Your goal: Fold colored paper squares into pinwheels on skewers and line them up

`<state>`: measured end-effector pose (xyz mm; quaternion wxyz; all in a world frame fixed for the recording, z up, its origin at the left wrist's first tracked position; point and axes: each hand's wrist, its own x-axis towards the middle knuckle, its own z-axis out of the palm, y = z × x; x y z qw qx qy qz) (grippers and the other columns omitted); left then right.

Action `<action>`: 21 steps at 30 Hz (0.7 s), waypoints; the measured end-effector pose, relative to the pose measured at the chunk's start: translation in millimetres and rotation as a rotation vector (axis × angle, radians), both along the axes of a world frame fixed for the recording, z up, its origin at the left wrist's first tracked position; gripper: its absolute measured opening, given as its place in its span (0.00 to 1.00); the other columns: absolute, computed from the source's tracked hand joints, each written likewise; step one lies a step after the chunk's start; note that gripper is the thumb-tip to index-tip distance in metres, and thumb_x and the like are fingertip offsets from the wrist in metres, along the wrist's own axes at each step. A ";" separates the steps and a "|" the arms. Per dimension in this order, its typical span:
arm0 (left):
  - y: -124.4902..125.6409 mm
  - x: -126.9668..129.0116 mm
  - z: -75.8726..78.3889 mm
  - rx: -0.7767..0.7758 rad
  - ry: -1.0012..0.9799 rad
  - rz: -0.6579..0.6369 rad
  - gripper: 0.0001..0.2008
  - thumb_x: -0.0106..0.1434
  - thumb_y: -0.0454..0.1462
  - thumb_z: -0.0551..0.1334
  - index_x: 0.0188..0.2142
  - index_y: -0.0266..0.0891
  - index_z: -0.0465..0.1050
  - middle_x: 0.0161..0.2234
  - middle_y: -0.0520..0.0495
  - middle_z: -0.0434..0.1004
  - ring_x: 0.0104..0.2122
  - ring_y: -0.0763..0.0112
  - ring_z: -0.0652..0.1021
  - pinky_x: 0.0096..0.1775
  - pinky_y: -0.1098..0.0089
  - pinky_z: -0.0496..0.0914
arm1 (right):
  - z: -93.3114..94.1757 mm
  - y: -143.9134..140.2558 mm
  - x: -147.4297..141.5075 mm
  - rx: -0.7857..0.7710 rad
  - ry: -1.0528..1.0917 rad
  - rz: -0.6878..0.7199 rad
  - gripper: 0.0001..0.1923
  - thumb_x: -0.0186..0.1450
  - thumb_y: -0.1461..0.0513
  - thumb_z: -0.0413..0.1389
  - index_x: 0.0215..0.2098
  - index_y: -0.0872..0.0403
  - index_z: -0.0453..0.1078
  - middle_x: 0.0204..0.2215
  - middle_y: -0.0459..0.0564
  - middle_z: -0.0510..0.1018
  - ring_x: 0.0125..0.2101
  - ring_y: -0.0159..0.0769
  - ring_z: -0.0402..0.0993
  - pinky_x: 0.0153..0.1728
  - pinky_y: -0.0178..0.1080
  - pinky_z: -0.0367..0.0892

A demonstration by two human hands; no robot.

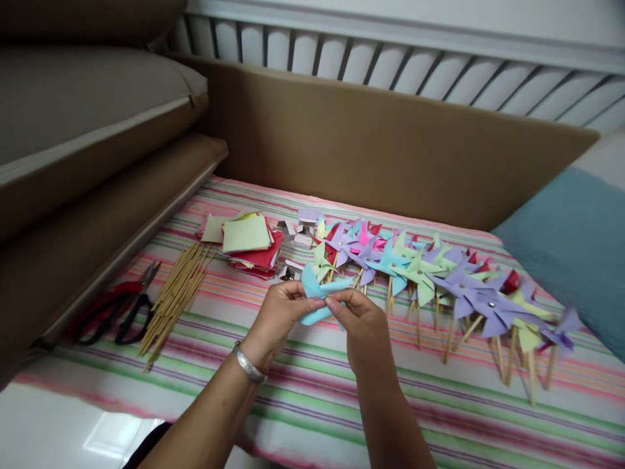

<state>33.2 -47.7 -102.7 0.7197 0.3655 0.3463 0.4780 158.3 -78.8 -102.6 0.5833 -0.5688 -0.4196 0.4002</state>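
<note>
Your two forearms rise from the bottom edge and meet over the striped cloth (pixel 312 397), a silver bangle (pixel 249 365) on the left wrist. Your left hand (pixel 278 316) and right hand (pixel 364 329) pinch the same blue paper piece (pixel 315 296) between fingertips. It sits between the two hands, its folded points running left to right, with both hands equally close and their palms turned inward. Each grip is narrow, closed on the paper.

Just beyond the right hand, a row of finished pinwheels (pixel 439 280) on sticks trails off to the right. Left of your hands lie a bundle of bamboo sticks (pixel 173 296) and the red-handled scissors (pixel 114 309). Farther back sits a stack of coloured paper squares (pixel 247 241), then a brown padded board (pixel 390 150).
</note>
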 end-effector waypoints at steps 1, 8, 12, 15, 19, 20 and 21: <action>-0.2 -0.5 0.4 0.000 0.001 0.002 0.11 0.42 0.36 0.72 0.27 0.34 0.78 0.23 0.50 0.75 0.24 0.75 0.71 0.29 0.73 0.64 | 0.0 -0.1 -1.2 0.004 0.004 0.003 0.06 0.50 0.59 0.62 0.23 0.53 0.71 0.20 0.43 0.74 0.26 0.34 0.67 0.30 0.37 0.62; -1.5 -2.9 2.6 -0.020 0.005 0.040 0.09 0.42 0.36 0.71 0.23 0.34 0.76 0.21 0.51 0.74 0.22 0.76 0.70 0.28 0.74 0.63 | 1.1 1.2 -6.0 0.028 0.023 -0.008 0.05 0.51 0.60 0.62 0.23 0.53 0.70 0.20 0.43 0.73 0.25 0.33 0.66 0.29 0.36 0.62; -1.9 -1.9 3.3 -0.017 0.017 0.055 0.09 0.42 0.36 0.71 0.23 0.34 0.75 0.21 0.51 0.73 0.22 0.77 0.69 0.27 0.74 0.62 | 0.7 1.1 -4.1 0.023 -0.028 -0.001 0.05 0.52 0.60 0.61 0.23 0.53 0.70 0.21 0.43 0.73 0.25 0.32 0.67 0.29 0.36 0.62; -2.0 -0.4 2.9 -0.022 0.032 0.066 0.10 0.41 0.36 0.71 0.21 0.34 0.74 0.20 0.52 0.72 0.21 0.77 0.68 0.26 0.74 0.61 | 0.3 0.6 -3.3 0.021 -0.060 -0.017 0.06 0.52 0.60 0.61 0.24 0.53 0.70 0.21 0.43 0.73 0.25 0.33 0.67 0.30 0.37 0.63; -2.1 0.1 2.2 -0.024 0.035 0.068 0.10 0.41 0.36 0.71 0.22 0.33 0.75 0.20 0.51 0.72 0.22 0.77 0.68 0.26 0.74 0.61 | 0.0 0.8 -3.9 0.018 -0.080 -0.024 0.06 0.52 0.59 0.61 0.24 0.54 0.70 0.21 0.44 0.74 0.25 0.33 0.68 0.29 0.37 0.63; -2.2 0.0 2.2 -0.023 0.032 0.067 0.10 0.41 0.36 0.71 0.22 0.33 0.75 0.21 0.51 0.72 0.22 0.76 0.69 0.27 0.74 0.62 | 0.0 0.9 -4.1 0.019 -0.088 -0.025 0.06 0.52 0.59 0.61 0.24 0.54 0.70 0.21 0.44 0.74 0.24 0.33 0.68 0.29 0.37 0.64; -2.3 -0.2 2.2 -0.023 0.028 0.063 0.10 0.41 0.36 0.71 0.23 0.33 0.75 0.21 0.51 0.73 0.23 0.76 0.69 0.27 0.74 0.62 | 0.1 0.9 -4.2 0.020 -0.095 -0.024 0.06 0.52 0.59 0.61 0.23 0.54 0.70 0.21 0.44 0.74 0.24 0.33 0.68 0.29 0.37 0.64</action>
